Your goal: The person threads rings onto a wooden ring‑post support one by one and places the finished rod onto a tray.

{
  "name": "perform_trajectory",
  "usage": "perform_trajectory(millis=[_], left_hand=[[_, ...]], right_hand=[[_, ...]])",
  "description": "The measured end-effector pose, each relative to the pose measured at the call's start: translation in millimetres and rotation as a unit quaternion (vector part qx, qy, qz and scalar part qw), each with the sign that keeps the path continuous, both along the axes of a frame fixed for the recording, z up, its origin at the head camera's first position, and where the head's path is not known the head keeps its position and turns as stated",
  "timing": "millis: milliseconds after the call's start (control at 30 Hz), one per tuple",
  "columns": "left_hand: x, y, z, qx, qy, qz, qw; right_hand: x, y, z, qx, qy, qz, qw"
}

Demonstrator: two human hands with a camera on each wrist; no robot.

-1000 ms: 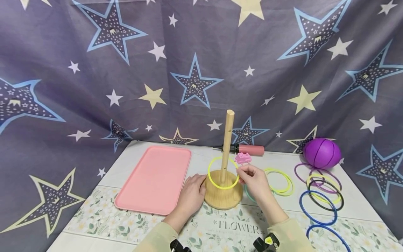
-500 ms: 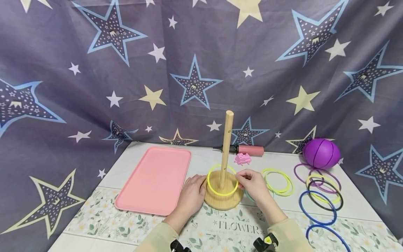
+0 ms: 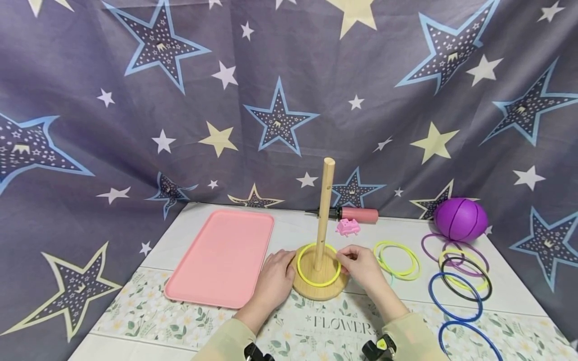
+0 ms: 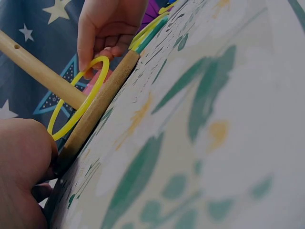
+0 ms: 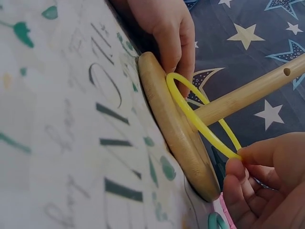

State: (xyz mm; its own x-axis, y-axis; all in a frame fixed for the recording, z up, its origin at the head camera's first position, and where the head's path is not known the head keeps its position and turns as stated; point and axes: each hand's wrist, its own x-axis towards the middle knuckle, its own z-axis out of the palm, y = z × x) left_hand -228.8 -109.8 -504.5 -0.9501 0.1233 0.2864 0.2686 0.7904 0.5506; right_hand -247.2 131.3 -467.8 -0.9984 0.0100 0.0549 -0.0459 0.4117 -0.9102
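On the left I see a pink tray (image 3: pixel 223 255) lying flat on the table (image 3: pixel 289 225). Just to the right of it, the left hand (image 3: pixel 276 273) touches the left edge of the round wooden base (image 3: pixel 321 293). I can't tell if those fingers grip the edge or only rest on it.

Next comes the yellow ring (image 3: pixel 318 285). It goes around the wooden post (image 3: pixel 324 210), low down, just over the base. It is tilted: the left side dips close to the base, and the right side is higher. I can't tell if the low side touches the wood.

The right hand (image 3: pixel 363 265) pinches the ring's right side between thumb and fingertips. I think this is a good place to hold, since the fingers stay out of the post's way. The ring looks thin, light and smooth. I guess it is a bit bendy and won't break easily, so a soft pinch should do. If held at one side only, it may tip or twist. The base looks much heavier.

Farther right I see more yellow rings (image 3: pixel 408 279), then blue rings (image 3: pixel 460 319) nearer, and a purple ball (image 3: pixel 461 219) on the far side.
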Motion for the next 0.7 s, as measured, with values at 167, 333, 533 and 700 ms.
perform_trajectory(millis=[167,333,533,700], left_hand=[[-0.1,0.3,-0.2,0.003,-0.006,0.002,1.0],[-0.5,0.3,-0.2,0.002,-0.003,0.003,1.0],[-1.3,0.2,-0.8,0.002,-0.005,0.002,1.0],[-0.6,0.4,0.4,0.004,-0.005,0.003,1.0]], right_hand=[[0.2,-0.3,-1.1,0.02,0.005,-0.002,0.9998],[-0.8,0.2,-3.6,0.036,0.014,0.001,0.9993],[-3.4,0.8,-7.9,0.069,0.026,-0.001,0.9973],[-5.1,0.1,-9.4,0.09,0.03,-0.004,0.9955]])
